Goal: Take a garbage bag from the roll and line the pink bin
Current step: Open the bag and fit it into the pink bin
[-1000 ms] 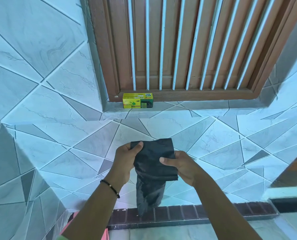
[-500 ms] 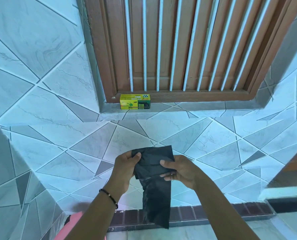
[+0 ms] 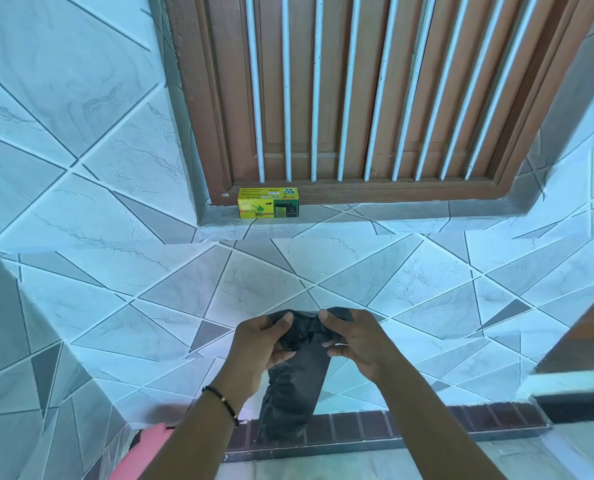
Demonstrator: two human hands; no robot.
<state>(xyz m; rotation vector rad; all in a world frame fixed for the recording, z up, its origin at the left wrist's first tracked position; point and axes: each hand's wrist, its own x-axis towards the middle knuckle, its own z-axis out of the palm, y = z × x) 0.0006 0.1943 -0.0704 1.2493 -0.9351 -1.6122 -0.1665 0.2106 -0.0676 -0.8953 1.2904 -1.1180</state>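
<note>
A black garbage bag (image 3: pixel 293 386) hangs folded in front of the tiled wall, its lower part dangling toward the floor. My left hand (image 3: pixel 259 344) pinches its top left edge between thumb and fingers. My right hand (image 3: pixel 352 337) pinches the top right edge, and the plastic bunches between both thumbs. The pink bin (image 3: pixel 143 452) shows only as a rim at the bottom left, mostly hidden behind my left forearm. The yellow-green bag box (image 3: pixel 268 202) stands on the window sill above.
A wooden window frame with white bars (image 3: pixel 357 98) fills the upper middle. Blue-grey tiled wall (image 3: pixel 115 271) spreads all around. A dark brick skirting strip (image 3: pixel 427 427) runs along the floor. A wooden edge (image 3: pixel 586 334) juts in at the right.
My hands have drawn closer together at the bag's top, crumpling the flat folded edge. The hanging part has lengthened downward.
</note>
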